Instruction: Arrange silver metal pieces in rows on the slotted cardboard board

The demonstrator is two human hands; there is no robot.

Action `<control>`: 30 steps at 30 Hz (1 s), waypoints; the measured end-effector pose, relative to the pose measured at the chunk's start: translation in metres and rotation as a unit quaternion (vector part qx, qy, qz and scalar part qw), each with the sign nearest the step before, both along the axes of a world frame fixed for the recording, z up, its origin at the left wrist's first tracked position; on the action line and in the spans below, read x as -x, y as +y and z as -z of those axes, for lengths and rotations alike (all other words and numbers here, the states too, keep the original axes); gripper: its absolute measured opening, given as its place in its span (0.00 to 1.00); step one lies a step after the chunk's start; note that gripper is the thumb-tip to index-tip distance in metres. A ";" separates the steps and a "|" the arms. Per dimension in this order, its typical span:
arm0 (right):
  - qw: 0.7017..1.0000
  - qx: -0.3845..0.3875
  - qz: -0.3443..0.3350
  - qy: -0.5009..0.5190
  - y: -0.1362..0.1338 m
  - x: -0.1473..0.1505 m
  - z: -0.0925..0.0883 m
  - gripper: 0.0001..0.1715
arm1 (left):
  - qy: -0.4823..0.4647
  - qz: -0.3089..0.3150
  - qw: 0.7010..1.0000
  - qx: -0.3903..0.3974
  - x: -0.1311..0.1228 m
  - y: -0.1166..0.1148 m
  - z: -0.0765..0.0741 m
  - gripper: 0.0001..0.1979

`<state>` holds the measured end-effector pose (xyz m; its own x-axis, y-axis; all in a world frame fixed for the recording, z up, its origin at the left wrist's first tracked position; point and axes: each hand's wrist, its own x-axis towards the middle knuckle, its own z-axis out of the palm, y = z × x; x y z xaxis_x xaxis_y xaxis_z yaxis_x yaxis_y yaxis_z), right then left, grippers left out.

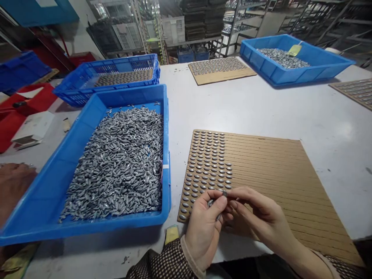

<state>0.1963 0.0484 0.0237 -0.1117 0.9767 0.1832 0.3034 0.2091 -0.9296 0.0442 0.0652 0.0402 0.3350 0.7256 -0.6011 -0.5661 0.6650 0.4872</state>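
Note:
Several small grey spindle-shaped metal pieces (210, 202) are in my left hand (205, 223), held in its curled fingers, with one at the thumb and fingertip. My right hand (261, 217) meets it there, fingers bent and tips close together beside that piece; whether they grip it is hidden. Both hands hover over the lower left part of a ridged cardboard sheet (270, 170). Rows of the same pieces (207, 155) lie along the sheet's left side. To the left, a blue tray (166, 128) contains a large heap of loose metal pieces (122, 162).
Behind stand a blue crate (106, 91) and a second blue tray (299, 75) of pieces. Filled cardboard sheets lie at the back (226, 75) and right edge (360, 91). Another person's blurred hand (16, 186) is at the left, beside the near tray.

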 end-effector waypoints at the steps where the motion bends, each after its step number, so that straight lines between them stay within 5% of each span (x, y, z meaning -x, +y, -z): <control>1: 1.000 -0.014 -0.005 -0.010 0.001 -0.001 -0.001 0.13 | -0.003 0.002 1.000 -0.005 -0.002 0.001 -0.001 0.09; 7: 0.991 -0.065 -0.020 -0.114 0.008 -0.016 -0.004 0.17 | -0.005 0.027 1.000 0.002 -0.009 0.005 0.003 0.07; 11: 0.991 -0.032 -0.012 -0.127 0.026 -0.033 0.000 0.12 | -0.028 0.047 0.998 0.020 -0.007 0.013 0.000 0.09; 16: 0.968 -0.079 0.064 -0.228 0.072 -0.059 0.023 0.09 | -0.053 -0.054 0.997 0.033 0.001 0.023 -0.003 0.11; 22: 0.925 -0.156 0.011 -0.346 0.105 -0.070 0.057 0.12 | -0.035 0.001 0.997 0.073 -0.005 0.014 0.007 0.10; 30: 0.892 -0.180 -0.026 -0.415 0.108 -0.070 0.056 0.15 | -0.024 0.020 0.998 0.054 -0.007 0.015 0.008 0.07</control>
